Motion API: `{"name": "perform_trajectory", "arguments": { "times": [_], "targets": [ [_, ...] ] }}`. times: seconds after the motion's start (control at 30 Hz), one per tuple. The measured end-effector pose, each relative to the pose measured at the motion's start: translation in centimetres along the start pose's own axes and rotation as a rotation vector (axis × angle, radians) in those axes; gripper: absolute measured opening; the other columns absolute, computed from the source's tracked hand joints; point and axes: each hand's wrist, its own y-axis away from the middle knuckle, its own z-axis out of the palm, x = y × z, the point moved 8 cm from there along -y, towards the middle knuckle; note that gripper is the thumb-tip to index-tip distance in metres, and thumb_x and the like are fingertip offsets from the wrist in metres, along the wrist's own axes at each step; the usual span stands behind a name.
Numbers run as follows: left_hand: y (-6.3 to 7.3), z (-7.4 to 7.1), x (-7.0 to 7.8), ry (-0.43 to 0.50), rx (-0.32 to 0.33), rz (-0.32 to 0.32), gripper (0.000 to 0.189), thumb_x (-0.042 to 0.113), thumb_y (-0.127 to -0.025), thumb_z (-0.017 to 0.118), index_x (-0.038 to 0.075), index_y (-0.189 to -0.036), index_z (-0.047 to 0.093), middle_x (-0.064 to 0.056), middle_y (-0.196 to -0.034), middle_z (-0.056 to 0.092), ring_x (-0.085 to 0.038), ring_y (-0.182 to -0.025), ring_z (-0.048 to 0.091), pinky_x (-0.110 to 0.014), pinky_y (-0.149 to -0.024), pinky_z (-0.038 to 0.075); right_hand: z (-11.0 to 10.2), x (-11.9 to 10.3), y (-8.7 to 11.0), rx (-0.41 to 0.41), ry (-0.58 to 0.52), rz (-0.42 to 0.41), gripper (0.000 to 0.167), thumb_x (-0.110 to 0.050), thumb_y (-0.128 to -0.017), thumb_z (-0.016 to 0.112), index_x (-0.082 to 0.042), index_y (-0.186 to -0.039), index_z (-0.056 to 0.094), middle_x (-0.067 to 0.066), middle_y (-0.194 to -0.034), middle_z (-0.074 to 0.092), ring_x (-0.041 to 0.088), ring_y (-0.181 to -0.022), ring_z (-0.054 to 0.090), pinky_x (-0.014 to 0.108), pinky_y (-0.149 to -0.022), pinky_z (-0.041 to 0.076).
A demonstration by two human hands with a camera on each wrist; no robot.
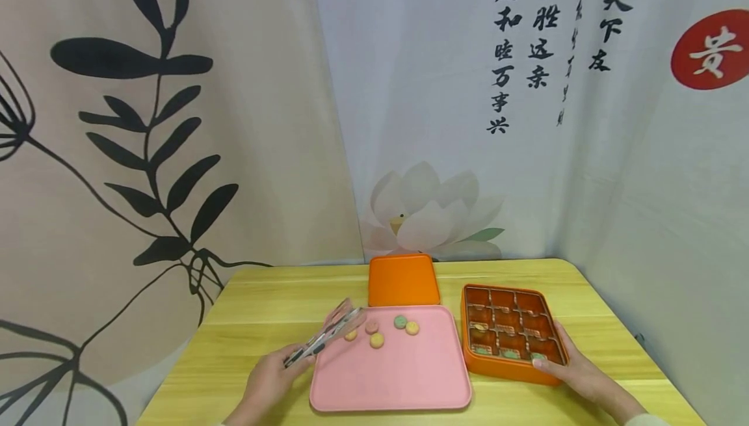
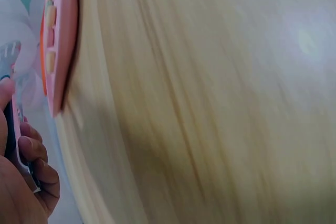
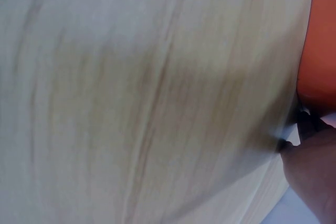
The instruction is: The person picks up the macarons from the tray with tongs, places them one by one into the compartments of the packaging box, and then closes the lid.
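My left hand grips a pair of food tongs, their tips raised over the upper left of a pink tray. In the left wrist view, the fingers curl round the tongs' handle. Several small macaron-like sweets lie near the tray's far side: a pink one, a green one and yellow ones. Right of the tray stands an orange box with a divided insert; green sweets sit in its front row. My right hand holds the box's near right corner, thumb over the rim.
An orange lid lies flat behind the tray, by the table's back edge. The wood-grain table backs onto a printed curtain, with another curtain stretch along the right side.
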Motion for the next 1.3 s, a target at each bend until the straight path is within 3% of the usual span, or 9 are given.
{"name": "perform_trajectory", "arguments": {
  "times": [0.23,0.4,0.73,1.1,1.3],
  "targets": [
    [0.2,-0.5,-0.7,-0.051,0.01,0.029,0.029,0.043,-0.087,0.074,0.025,-0.11,0.074,0.007,-0.058,0.044,-0.01,-0.052,0.037,-0.026,-0.048,0.032,0.1,-0.3,0.0,-0.004,-0.028,-0.029,0.105,-0.032,-0.099,0.061,-0.008,-0.152,-0.026,0.042,-0.153,0.004,0.058,-0.136,0.024,0.06,-0.102,0.036],
    [0.2,-0.7,-1.1,-0.08,0.016,0.054,0.028,0.042,-0.088,0.074,0.024,-0.109,0.075,0.01,-0.059,0.048,-0.008,-0.05,0.037,-0.026,-0.048,0.032,0.1,-0.4,0.0,-0.002,-0.032,-0.041,0.105,-0.031,-0.099,0.061,-0.008,-0.152,-0.025,0.043,-0.152,0.006,0.057,-0.136,0.026,0.058,-0.101,0.038],
    [0.4,-0.6,-1.0,-0.119,0.012,0.082,0.029,0.046,-0.086,0.074,0.026,-0.107,0.076,0.013,-0.074,0.063,-0.007,-0.056,0.043,-0.027,-0.051,0.037,0.0,-0.2,-0.2,0.01,-0.026,-0.027,0.105,-0.032,-0.098,0.063,-0.007,-0.153,-0.024,0.042,-0.153,0.007,0.058,-0.136,0.024,0.065,-0.102,0.033],
    [0.5,0.1,-0.9,-0.144,0.039,0.127,0.022,0.039,-0.083,0.078,0.025,-0.1,0.078,0.013,-0.084,0.071,-0.004,-0.063,0.05,-0.029,-0.057,0.044,0.1,0.2,-0.2,0.003,-0.034,-0.01,0.105,-0.033,-0.098,0.062,-0.007,-0.152,-0.025,0.042,-0.152,0.01,0.056,-0.135,0.028,0.062,-0.101,0.036],
    [0.4,0.2,-1.0,-0.148,0.047,0.104,0.022,0.038,-0.083,0.078,0.025,-0.101,0.079,0.014,-0.069,0.059,-0.007,-0.057,0.044,-0.028,-0.052,0.037,0.0,0.3,-0.3,0.009,-0.023,-0.003,0.106,-0.034,-0.098,0.062,-0.008,-0.152,-0.026,0.042,-0.152,0.011,0.058,-0.135,0.026,0.065,-0.101,0.034]
  ]
}}
